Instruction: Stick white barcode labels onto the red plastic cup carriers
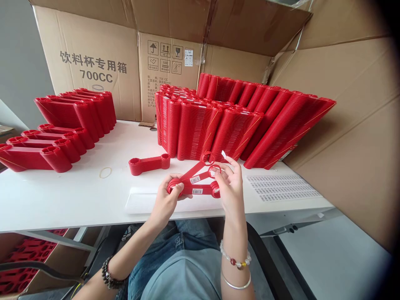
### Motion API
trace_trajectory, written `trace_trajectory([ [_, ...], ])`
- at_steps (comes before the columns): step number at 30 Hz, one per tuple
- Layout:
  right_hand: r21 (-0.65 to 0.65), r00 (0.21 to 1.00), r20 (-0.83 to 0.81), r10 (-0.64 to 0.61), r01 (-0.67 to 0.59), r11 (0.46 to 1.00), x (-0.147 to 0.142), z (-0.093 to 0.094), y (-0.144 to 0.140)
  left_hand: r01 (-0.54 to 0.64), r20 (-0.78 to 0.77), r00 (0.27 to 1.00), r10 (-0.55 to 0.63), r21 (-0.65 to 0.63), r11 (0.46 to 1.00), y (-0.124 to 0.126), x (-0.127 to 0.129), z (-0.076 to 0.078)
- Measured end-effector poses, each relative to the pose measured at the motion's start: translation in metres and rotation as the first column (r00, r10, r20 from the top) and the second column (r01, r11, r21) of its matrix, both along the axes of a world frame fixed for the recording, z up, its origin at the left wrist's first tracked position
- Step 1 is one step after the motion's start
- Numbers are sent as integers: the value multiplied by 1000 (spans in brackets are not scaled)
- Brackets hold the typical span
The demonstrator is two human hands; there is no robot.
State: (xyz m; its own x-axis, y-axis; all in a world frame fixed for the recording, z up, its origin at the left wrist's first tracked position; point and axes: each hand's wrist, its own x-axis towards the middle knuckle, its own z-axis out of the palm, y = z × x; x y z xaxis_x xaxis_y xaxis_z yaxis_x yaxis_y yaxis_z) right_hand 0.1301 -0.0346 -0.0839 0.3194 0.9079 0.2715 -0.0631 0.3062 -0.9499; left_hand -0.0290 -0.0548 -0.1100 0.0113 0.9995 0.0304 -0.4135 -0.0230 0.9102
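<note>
My left hand (170,193) is closed around one end of a small stack of red plastic strips (204,190), each with a ring at both ends. The strips are fanned out, and two of them show white barcode labels (195,179). My right hand (230,179) has its thumb and fingers at the ring of the middle strip (204,176), gripping it. A small white label (223,154) sits at the tip of my right index finger. The topmost fanned strip (193,170) shows no label. A short stack of the same strips (149,164) lies just beyond my left hand.
Tall bundled stacks of red strips (196,125) stand at the back, with more stacks (93,108) at the left. A barcode label sheet (283,187) lies at right, a white sheet (140,202) under my hands. Cardboard walls (103,46) enclose the table. A rubber band (105,172) lies left.
</note>
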Motion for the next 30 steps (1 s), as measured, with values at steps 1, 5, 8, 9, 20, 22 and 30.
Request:
trace_trajectory([
  [1,15,1000,23,-1,1,1000,1,1,-1,7,16,1000,-7,-3,1000,0,0,-1],
  [5,33,996,93,0,-3,999,2,4,-9,26,60,998,-26,-7,1000,1,-1,-4],
  [8,31,996,87,23,-26,999,1,6,-12,29,65,997,-30,5,1000,1,-2,-4],
  [9,29,997,66,35,-37,999,2,7,-12,32,64,997,-33,12,999,1,-2,-4],
  [20,-52,980,-185,69,-80,995,3,12,-12,77,-87,995,-56,252,965,-6,-8,4],
  [22,-37,978,-205,51,-60,998,0,15,-16,67,-136,990,-24,320,945,-10,-9,6],
  [30,131,973,-228,37,-7,991,0,27,-39,107,-214,977,17,555,825,-20,-18,8],
])
